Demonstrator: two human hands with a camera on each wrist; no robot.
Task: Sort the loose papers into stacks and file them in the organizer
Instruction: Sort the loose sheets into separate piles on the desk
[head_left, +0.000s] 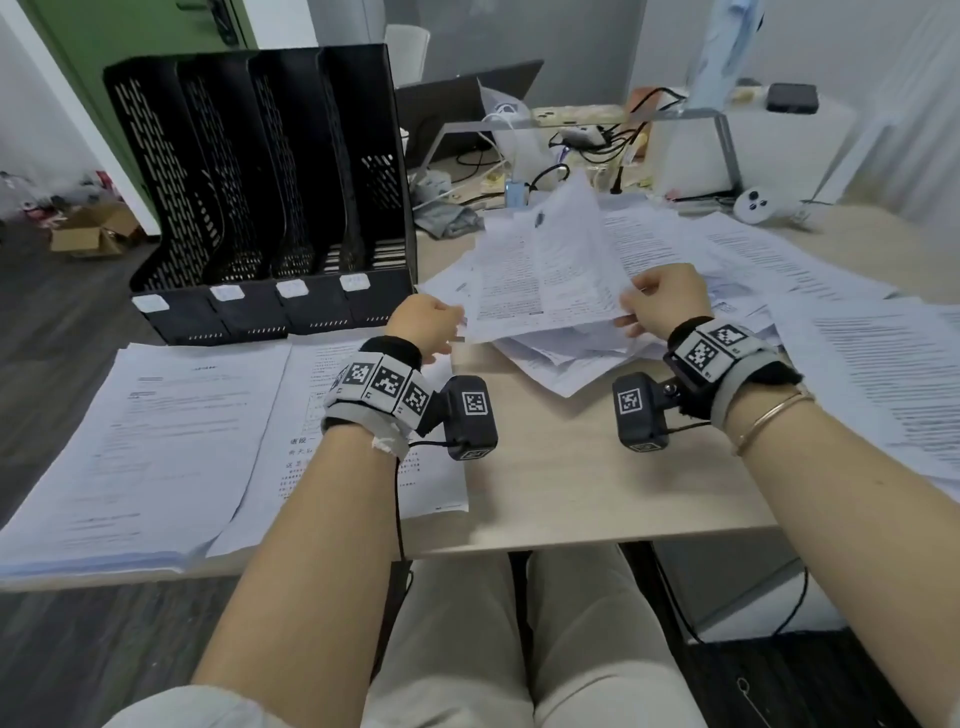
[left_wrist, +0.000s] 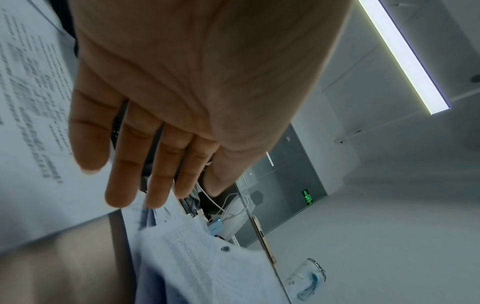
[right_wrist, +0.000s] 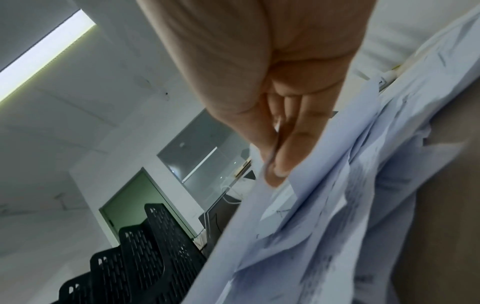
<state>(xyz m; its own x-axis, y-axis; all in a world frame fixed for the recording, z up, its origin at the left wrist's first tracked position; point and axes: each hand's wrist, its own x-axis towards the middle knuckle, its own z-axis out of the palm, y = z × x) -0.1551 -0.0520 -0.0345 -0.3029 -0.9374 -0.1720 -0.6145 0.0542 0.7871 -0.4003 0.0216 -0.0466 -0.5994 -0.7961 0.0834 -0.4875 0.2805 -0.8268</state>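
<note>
Papers (head_left: 550, 270) pinched by right hand (head_left: 667, 296), left hand (head_left: 423, 325) flat beside

Organizer (head_left: 270, 192) rear left — two stacks (head_left: 156, 441) before it, loose papers (head_left: 727, 270) right.

Bare desk (head_left: 597, 483) lies open just in front of the lifted sheets (head_left: 545, 270), toward the person, between the forearms. Left of that strip, two paper stacks (head_left: 171, 441) cover the surface. Behind them the black organizer (head_left: 270, 197) stands upright, slots open on top. Right of the strip, loose papers (head_left: 857, 364) spread wide; cables (head_left: 587, 140) crowd behind.
</note>
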